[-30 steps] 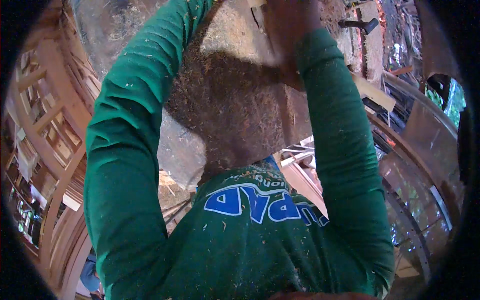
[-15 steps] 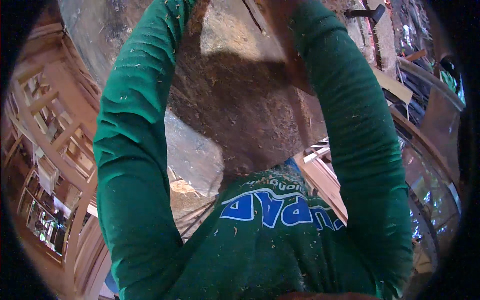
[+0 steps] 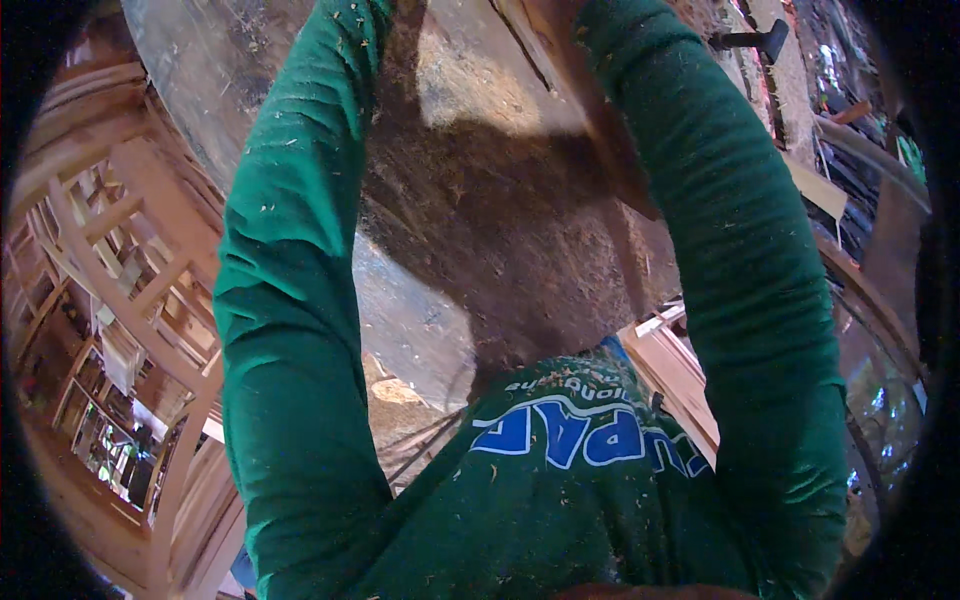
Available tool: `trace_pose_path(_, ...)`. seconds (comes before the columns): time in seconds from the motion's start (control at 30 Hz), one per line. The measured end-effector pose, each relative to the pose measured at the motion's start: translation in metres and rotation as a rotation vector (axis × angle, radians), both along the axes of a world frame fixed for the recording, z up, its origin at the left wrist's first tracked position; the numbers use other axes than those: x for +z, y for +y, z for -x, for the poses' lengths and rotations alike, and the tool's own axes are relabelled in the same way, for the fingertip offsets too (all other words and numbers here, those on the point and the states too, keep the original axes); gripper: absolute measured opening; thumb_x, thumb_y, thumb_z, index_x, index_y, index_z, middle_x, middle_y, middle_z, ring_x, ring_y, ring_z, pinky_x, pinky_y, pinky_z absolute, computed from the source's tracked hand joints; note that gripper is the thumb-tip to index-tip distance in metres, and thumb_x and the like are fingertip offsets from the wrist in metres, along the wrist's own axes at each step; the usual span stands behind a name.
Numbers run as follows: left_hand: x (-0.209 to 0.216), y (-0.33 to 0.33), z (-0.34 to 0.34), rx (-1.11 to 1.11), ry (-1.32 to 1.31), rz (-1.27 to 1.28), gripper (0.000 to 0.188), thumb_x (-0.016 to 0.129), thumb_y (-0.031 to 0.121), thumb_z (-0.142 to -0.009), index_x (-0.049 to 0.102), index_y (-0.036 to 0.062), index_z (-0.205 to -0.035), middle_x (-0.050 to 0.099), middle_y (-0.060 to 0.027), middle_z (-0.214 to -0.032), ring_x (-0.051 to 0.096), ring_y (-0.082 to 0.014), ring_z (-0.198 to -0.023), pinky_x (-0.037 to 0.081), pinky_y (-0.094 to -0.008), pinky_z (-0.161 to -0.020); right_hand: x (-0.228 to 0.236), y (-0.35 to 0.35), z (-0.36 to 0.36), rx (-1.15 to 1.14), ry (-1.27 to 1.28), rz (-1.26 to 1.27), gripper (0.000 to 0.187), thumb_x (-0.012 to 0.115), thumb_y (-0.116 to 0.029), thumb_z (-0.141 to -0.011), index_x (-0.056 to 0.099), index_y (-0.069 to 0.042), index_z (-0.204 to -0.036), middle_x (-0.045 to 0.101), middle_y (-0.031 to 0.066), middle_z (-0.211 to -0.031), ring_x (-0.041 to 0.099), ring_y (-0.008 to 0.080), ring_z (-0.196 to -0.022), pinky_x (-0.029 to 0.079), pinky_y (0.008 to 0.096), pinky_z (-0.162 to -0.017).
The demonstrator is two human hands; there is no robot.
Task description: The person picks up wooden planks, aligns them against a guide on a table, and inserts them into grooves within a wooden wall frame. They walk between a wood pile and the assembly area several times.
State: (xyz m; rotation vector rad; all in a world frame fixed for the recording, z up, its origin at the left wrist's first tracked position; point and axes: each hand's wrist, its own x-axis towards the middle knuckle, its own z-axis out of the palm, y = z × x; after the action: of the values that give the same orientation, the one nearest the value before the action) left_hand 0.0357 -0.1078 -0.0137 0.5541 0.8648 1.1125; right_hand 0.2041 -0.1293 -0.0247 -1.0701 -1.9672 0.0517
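Both my forearms, in green sleeves flecked with sawdust, reach up to the top edge of the picture. The left sleeve [image 3: 290, 300] and the right sleeve [image 3: 740, 270] flank a board thick with sawdust [image 3: 490, 210]. Beyond that edge my hands are cut off, so I cannot see what they hold. Between the two cuffs a pale wooden strip [image 3: 545, 50] lies on the board. My green shirt with blue print [image 3: 570, 440] fills the bottom of the picture.
Stacked wooden frames [image 3: 120, 260] stand along the left. More light wooden frame pieces [image 3: 680, 365] lie at the right below the board. A dark hammer-like tool [image 3: 750, 40] rests at the top right. Grey dusty floor [image 3: 410, 320] shows under the board.
Both arms have stretched farther toward the top edge. The right hand, seen on the board a second ago, has passed out of the picture.
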Motion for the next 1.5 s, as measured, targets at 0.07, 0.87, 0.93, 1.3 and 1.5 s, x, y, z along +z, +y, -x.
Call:
trace_pose_path(0.07, -0.003, 0.006, 0.002, -0.03, 0.001, -0.05, 0.046, 0.055, 0.066, -0.099, 0.071, 0.0225, -0.093, 0.049, 0.0067, -0.067, 0.048, -0.0123, -0.069, 0.044, -0.0369, -0.078, -0.001, 0.006, 0.003, 0.037, 0.058, -0.061, 0.03, 0.081, -0.022, -0.079, 0.062, -0.007, -0.096, 0.059, 0.0154, -0.086, 0.06, 0.0363, -0.081, 0.047, 0.042, -0.073)
trace_pose_path(0.87, 0.001, 0.039, 0.011, 0.011, 0.028, -0.085, 0.056, 0.043, 0.064, -0.104, 0.069, 0.0151, -0.114, 0.063, 0.0024, -0.083, 0.063, -0.0159, -0.09, 0.048, -0.0353, -0.087, 0.038, 0.036, 0.032, 0.182, 0.163, 0.219, 0.042, 0.074, -0.017, -0.083, 0.069, -0.002, -0.122, 0.073, 0.019, -0.113, 0.069, 0.0305, -0.104, 0.055, 0.0397, -0.089)
trace_pose_path(0.93, 0.002, 0.042, 0.015, -0.013, 0.033, -0.087, 0.059, 0.042, 0.063, -0.104, 0.068, 0.0131, -0.122, 0.068, -0.0001, -0.094, 0.065, -0.017, -0.096, 0.049, -0.0365, -0.09, 0.03, 0.044, 0.034, 0.284, 0.541, 0.501, 0.041, 0.073, -0.017, -0.084, 0.069, -0.003, -0.122, 0.073, 0.0183, -0.113, 0.069, 0.0305, -0.104, 0.055, 0.0398, -0.089)
trace_pose_path(1.3, -0.029, 0.067, 0.026, 0.218, -0.047, 0.034, 0.05, 0.045, 0.057, -0.107, 0.068, 0.014, -0.117, 0.06, 0.0025, -0.082, 0.056, -0.0123, -0.077, 0.049, -0.0329, -0.075, 0.096, 0.028, 0.049, -0.292, 0.01, 0.761, 0.045, 0.069, -0.026, -0.092, 0.064, 0.009, -0.12, 0.072, 0.0285, -0.105, 0.072, 0.0298, -0.1, 0.057, 0.0396, -0.089)
trace_pose_path(1.5, 0.015, -0.031, 0.069, 0.343, 0.079, -0.208, 0.046, 0.061, 0.034, -0.104, 0.061, 0.0021, -0.138, 0.064, -0.0115, -0.137, 0.062, -0.0256, -0.125, 0.058, -0.0417, -0.093, 0.155, 0.002, 0.056, -0.234, -0.404, 0.655, 0.048, 0.071, -0.047, -0.084, 0.077, -0.002, -0.098, 0.073, 0.0242, -0.094, 0.073, 0.0425, -0.084, 0.059, 0.0501, -0.077)
